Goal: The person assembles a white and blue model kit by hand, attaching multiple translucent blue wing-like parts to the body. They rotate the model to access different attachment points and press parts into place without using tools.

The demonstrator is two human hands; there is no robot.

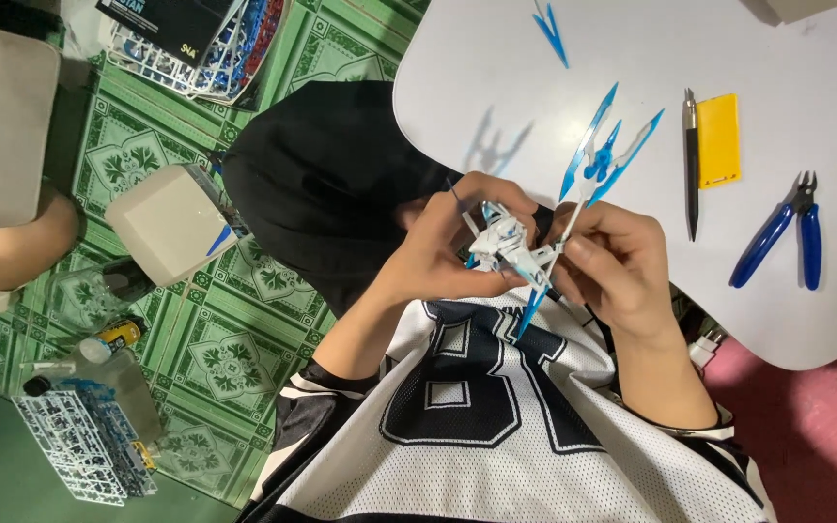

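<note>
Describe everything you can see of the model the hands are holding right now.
The model is a small white and blue figure-like piece that looks like hard plastic. Long, thin, translucent blue blades fan up and to the right from its body, and one blue spike points down toward the jersey. It is held in the air over the near edge of the white table, not resting on anything. The left hand grips its white body from one side, and the right hand pinches the other side near the blades.

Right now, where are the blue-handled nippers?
In the head view, the blue-handled nippers lie on the white table at the right, beyond the right hand, just right of the hobby knife and yellow card.
</note>
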